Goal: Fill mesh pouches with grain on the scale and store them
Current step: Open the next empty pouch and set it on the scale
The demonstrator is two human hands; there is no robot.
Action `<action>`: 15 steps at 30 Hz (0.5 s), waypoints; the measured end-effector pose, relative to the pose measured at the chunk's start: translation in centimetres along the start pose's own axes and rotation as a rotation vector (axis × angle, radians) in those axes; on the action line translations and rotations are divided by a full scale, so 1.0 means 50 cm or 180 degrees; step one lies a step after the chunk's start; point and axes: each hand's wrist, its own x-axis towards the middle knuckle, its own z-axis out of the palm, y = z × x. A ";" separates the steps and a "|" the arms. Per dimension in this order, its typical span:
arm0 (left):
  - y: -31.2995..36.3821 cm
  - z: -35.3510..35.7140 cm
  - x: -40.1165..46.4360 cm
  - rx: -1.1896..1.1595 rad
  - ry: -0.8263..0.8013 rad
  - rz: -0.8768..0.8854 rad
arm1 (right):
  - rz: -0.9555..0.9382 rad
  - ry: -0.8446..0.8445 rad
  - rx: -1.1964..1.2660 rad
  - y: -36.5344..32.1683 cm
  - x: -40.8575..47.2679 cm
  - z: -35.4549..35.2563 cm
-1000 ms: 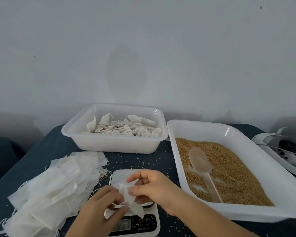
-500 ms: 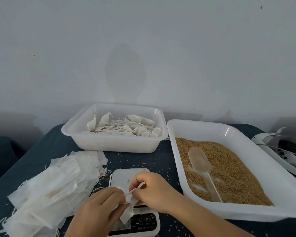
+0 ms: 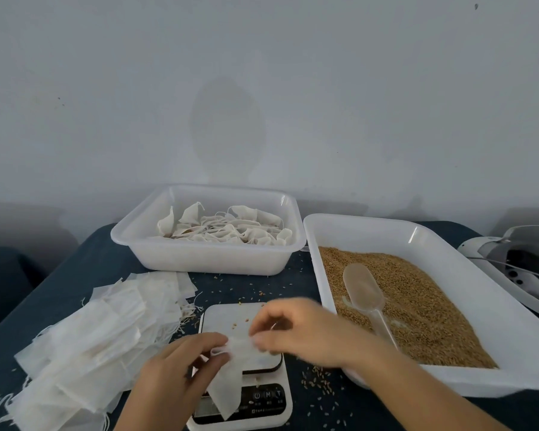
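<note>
Much of the near scene was hard for us to read. Our right hand (image 3: 296, 332) was blurred, so we could not make out exactly how its fingers (image 3: 263, 318) lay, only that they were curled and pinched the right edge of the mesh pouch (image 3: 231, 377). The pouch's upper edge was partly hidden between our two hands, and its lower end hung down over the display of the scale (image 3: 246, 365), covering the readout. Our left hand (image 3: 178, 371) was cut off at the wrist by the near edge of the view; its fingers were curled together on the pouch's left edge, thumb toward the middle. Both hands hovered above the scale platform, which carried a few loose grains.

The scale sat at the near middle of the desk (image 3: 75, 275). To its left lay the pile of empty pouches (image 3: 106, 343), running out of view at the near left. At the far middle stood the tub of filled pouches (image 3: 212, 259); how full they were we could not tell. To the right, the tray (image 3: 479, 306) held the grain (image 3: 417, 300), with the plastic spoon (image 3: 363, 290) lying on it, its handle end hidden behind our right forearm. A white device (image 3: 523, 262) was cut off at the far right.
</note>
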 end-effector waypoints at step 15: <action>-0.007 0.006 0.008 -0.0100 0.0097 0.0185 | 0.2751 -0.0201 -0.1707 0.228 -0.041 -0.264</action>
